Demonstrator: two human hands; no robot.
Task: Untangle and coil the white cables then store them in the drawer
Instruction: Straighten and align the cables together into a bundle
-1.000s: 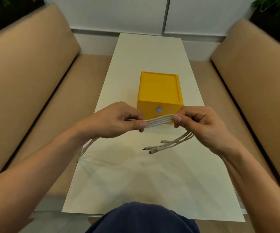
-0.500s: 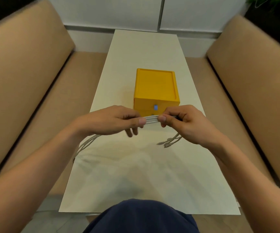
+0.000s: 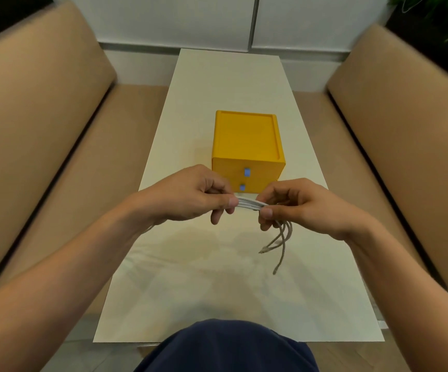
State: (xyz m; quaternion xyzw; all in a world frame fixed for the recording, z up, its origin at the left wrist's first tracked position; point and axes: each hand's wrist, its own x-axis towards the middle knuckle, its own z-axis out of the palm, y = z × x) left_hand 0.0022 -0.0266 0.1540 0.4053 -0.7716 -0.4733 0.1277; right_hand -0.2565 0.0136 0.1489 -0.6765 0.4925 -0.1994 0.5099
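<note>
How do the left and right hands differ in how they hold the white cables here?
The left hand sits slightly higher in frame than the right hand. Loose ends of the white cables hang in view below the right hand; beyond the left hand they are mostly hidden by the wrist. Both pinch the same bundle.

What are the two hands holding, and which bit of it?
The white cables, bunched side by side. The left hand and right hand each pinch the bunch along its length; loose ends dangle below the right hand.
</note>
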